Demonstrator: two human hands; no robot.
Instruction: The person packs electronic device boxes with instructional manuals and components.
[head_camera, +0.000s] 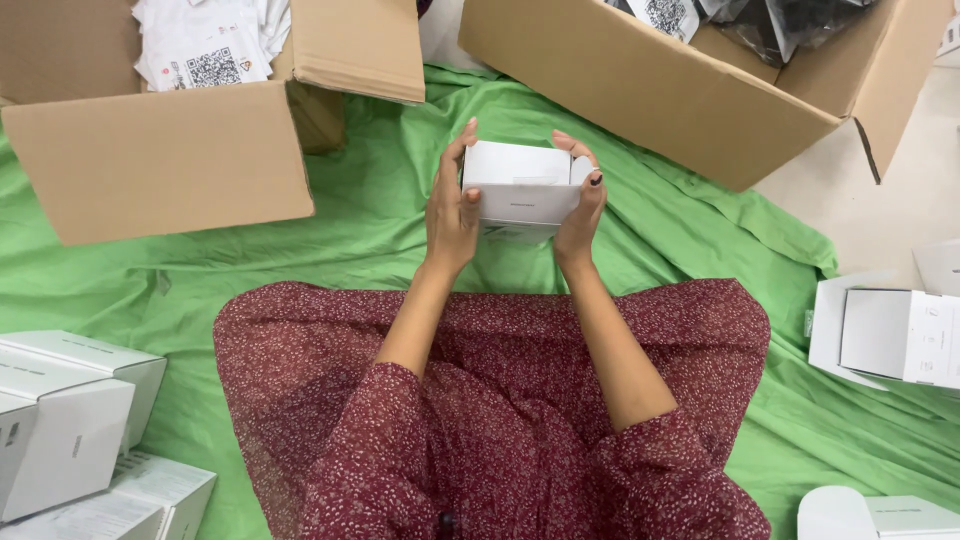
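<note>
I hold a small white cardboard box up over my lap with both hands. My left hand grips its left end, fingers reaching over the top edge. My right hand grips the right end, dark-nailed thumb pressed on the front corner. The box sits level between my palms, its long front face toward me. My lap is covered by a dark red patterned dress.
A green cloth covers the floor. An open brown carton with printed white sheets stands at upper left, another brown carton at upper right. White boxes are stacked at lower left, at right and at bottom right.
</note>
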